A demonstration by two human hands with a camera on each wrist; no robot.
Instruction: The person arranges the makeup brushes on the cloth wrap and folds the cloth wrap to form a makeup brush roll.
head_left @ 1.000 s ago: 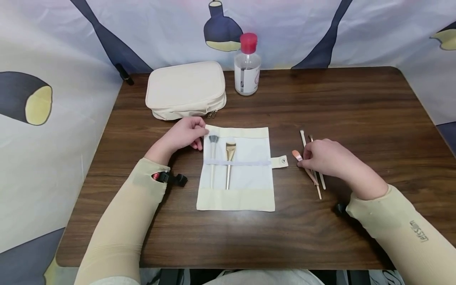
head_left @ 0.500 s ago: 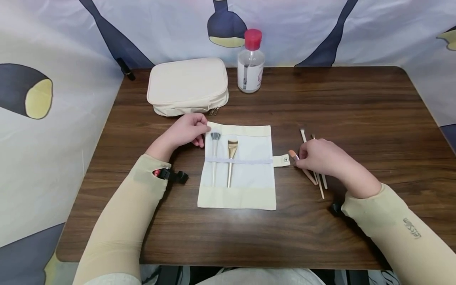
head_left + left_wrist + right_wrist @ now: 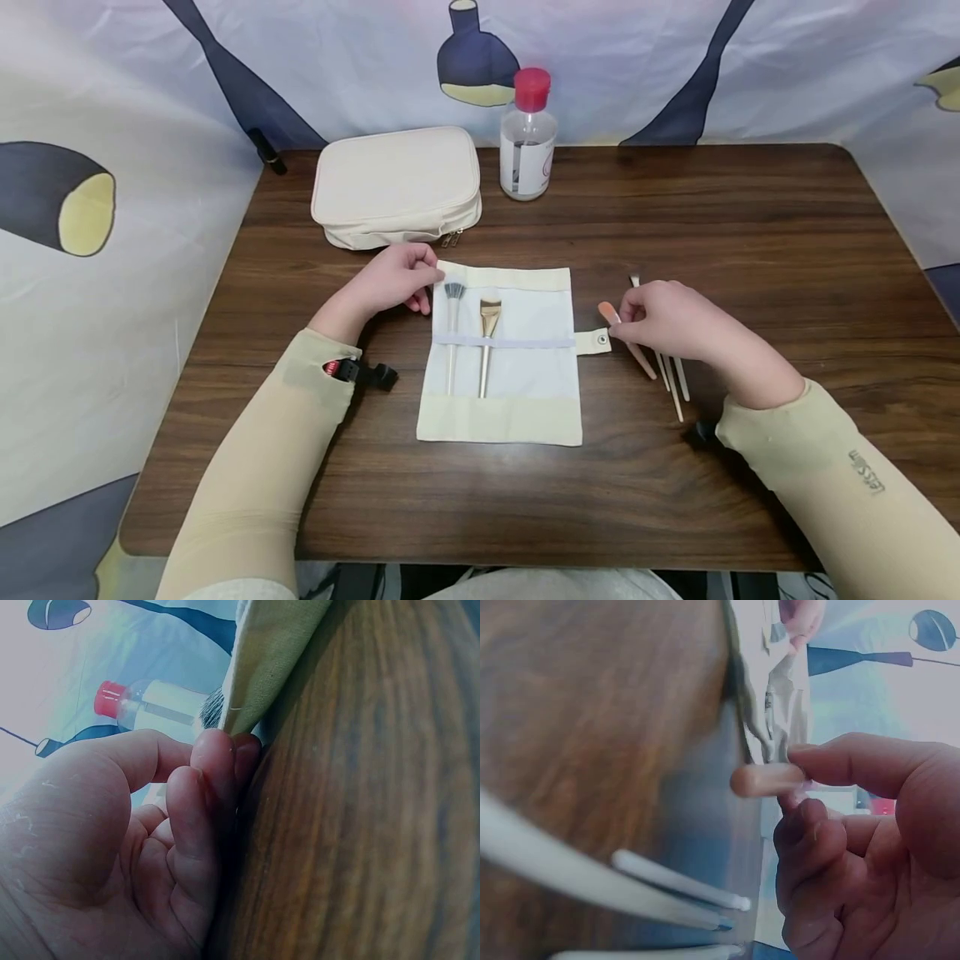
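Pinching orange-tipped brush (image 3: 640,359) just right of brush roll (image 3: 532,375): right hand (image 3: 671,321). Left hand (image 3: 393,279) pinches roll's far left corner. Grey-bristled brush (image 3: 453,315) and gold brush (image 3: 485,343) lie on roll; slim brushes (image 3: 672,387) right of roll; white pouch (image 3: 397,179), red-capped bottle (image 3: 528,150) beyond roll.

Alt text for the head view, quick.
Right hand pinching an orange-tipped brush beside an open cloth holder containing two brushes; left hand pinching its corner. Loose brushes lie nearby; a cream case and bottle sit behind.
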